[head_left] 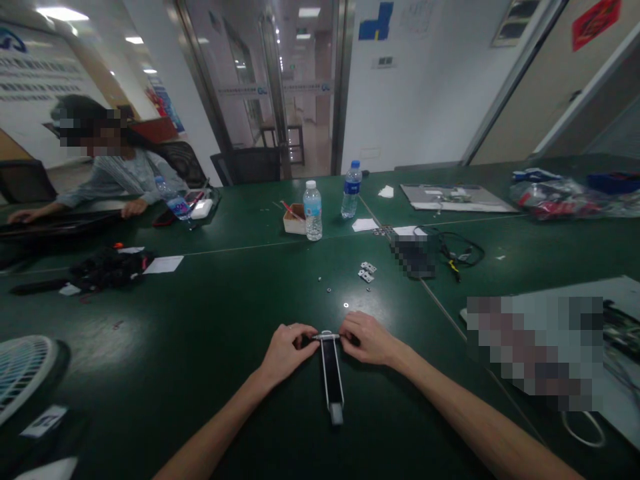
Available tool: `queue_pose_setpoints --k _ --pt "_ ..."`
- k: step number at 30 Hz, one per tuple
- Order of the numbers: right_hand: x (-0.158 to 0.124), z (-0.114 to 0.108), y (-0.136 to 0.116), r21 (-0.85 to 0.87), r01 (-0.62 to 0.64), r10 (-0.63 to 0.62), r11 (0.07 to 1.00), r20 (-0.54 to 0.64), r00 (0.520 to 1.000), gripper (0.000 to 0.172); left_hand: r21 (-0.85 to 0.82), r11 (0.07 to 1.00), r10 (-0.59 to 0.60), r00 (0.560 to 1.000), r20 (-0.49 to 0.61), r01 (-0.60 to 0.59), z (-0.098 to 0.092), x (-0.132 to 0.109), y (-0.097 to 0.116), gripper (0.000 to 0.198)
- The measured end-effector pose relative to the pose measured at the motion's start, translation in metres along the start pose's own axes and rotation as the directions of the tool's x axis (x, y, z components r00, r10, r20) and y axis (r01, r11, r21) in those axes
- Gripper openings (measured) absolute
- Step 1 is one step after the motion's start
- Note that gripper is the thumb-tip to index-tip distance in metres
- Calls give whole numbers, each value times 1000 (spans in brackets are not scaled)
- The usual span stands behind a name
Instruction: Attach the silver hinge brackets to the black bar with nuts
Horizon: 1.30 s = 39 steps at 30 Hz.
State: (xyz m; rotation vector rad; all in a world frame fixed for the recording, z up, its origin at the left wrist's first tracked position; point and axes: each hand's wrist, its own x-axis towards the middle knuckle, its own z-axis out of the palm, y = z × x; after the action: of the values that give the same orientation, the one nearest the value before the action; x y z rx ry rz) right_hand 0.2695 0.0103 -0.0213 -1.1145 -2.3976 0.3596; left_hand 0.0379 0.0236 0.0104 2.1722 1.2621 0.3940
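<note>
My left hand [291, 348] and my right hand [367, 337] face each other above the green table, fingers pinched together. Between their fingertips runs a thin metal rod [327, 337], one end in each hand. It lies across the far end of a long, narrow frame [341, 380] with pale edges and a dark middle. A grey block [337, 414] forms the frame's near end. Just beyond my hands is a small white ring [346, 305]. Farther off lie several small metal plates with holes [367, 272].
Two water bottles, one clear-capped [313, 212] and one blue-capped [351, 190], stand beyond, near a small box [295, 220]. Cables [465, 250] lie to the right, beside a pale board [617, 300]. A racket-like grid [25, 373] is at left. A person [135, 167] sits far left.
</note>
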Motion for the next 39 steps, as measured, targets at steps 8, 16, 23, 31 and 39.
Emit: queue_pose_setpoints --k 8,16,23,31,39 --pt "0 -2 -1 2 6 -6 1000 2 1000 7 -14 1000 15 1000 -22 -15 -1 -1 1 21" --pt "1 -3 -2 5 0 0 1000 4 1000 6 -21 999 30 999 -31 -31 0 -2 -1 22" --pt "0 -1 0 8 1 -1 1000 6 1000 5 -13 1000 26 999 -44 -26 4 0 -6 21" --pt "1 0 3 -22 26 -26 999 -3 1000 4 -15 999 41 998 -38 -41 5 3 -5 22" --pt "0 1 6 -39 30 -30 999 0 1000 4 -23 1000 -5 1000 -12 5 1 3 -2 27"
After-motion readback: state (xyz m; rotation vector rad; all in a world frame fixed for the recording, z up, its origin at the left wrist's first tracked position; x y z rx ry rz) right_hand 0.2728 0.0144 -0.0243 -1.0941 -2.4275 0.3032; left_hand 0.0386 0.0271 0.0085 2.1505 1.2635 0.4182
